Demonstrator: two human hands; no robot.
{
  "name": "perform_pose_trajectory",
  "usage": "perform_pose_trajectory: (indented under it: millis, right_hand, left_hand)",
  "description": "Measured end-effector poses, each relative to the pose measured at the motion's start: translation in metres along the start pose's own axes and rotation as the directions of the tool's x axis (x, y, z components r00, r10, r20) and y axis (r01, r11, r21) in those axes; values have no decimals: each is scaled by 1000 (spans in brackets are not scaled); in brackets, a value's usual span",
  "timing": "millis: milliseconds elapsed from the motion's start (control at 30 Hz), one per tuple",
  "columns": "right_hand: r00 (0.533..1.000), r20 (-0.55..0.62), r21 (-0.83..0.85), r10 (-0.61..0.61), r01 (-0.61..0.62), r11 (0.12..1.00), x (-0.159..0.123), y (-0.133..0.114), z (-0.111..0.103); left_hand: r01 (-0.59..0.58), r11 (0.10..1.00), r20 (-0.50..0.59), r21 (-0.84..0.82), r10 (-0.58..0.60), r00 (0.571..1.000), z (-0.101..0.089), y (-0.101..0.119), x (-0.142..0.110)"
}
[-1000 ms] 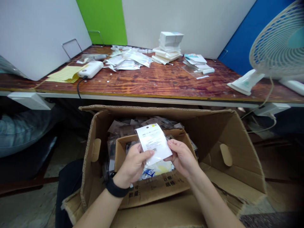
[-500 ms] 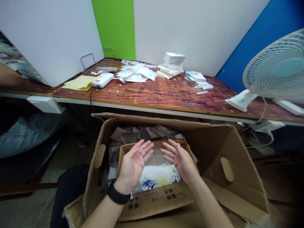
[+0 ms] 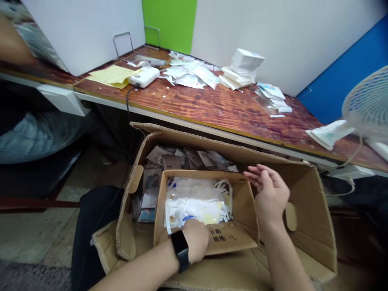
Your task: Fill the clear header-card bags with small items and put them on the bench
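A small cardboard box full of white and yellow plastic packets stands inside a large open cardboard box. My left hand, with a black watch on its wrist, is at the small box's near wall, and its fingers dip out of sight among the packets. To the right of the small box, my right hand hovers above the large box with its fingers spread and nothing in it. More packets lie in the large box behind and to the left of the small one.
A wooden table runs behind the boxes with loose packets, a stack of white packets, a white corded device and yellow paper. A white fan stands at right. Another person's legs are at left.
A second ago both hands held up a white packet; then they let it go and opened. Now my left hand has dropped to the small box's near edge and my right has swung right.
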State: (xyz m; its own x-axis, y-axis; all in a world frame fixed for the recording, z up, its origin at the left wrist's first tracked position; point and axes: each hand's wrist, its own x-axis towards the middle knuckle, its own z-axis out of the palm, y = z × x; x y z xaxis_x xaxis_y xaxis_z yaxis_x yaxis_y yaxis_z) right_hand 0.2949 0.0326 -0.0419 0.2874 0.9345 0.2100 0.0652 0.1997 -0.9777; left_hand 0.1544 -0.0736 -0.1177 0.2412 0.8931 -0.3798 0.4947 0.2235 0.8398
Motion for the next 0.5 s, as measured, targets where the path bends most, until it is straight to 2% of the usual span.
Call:
perform_pose_trajectory:
  millis: [33, 67, 133, 167, 200, 267, 333, 400, 433, 500]
  right_hand:
    - [990, 6, -68, -139, 140, 988, 4, -11, 6]
    - [957, 28, -130, -288, 289, 948, 10, -23, 15]
    - [836, 139, -255, -531, 548, 796, 30, -45, 38]
    - [766, 239, -318, -596, 642, 698, 44, -54, 53]
    - [707, 366, -375, -606, 707, 599, 59, -60, 70]
    - [619, 620, -440, -483, 783, 439, 87, -64, 108]
    - [539, 820, -479, -192, 830, 287, 108, -59, 147]
    - [459, 882, -428, -111, 876, 223, 120, -47, 186]
    - [440, 893, -416, -99, 888, 194, 124, -40, 205]
    - [447, 888, -431, -108, 891, 146, 128, -28, 237]
  left_hand:
    - [18, 999, -3, 34, -18, 1000, 9, -4, 2]
    - [32, 997, -3, 64, -32, 999, 18, -8, 4]
    - [56, 991, 2, 120, -57, 998, 31, -12, 5]
    - [60, 988, 8, 144, -62, 998, 36, -13, 6]
    - [61, 984, 13, 166, -64, 998, 39, -13, 7]
    - [49, 980, 15, 191, -53, 999, 37, -11, 12]
    - [14, 983, 4, 186, -14, 1000, 23, -9, 23]
    - [-34, 985, -28, 170, 40, 999, -2, -11, 36]
    - [-56, 984, -49, 171, 65, 997, -16, -14, 42]
    - [-69, 991, -79, 117, 79, 994, -44, -24, 50]
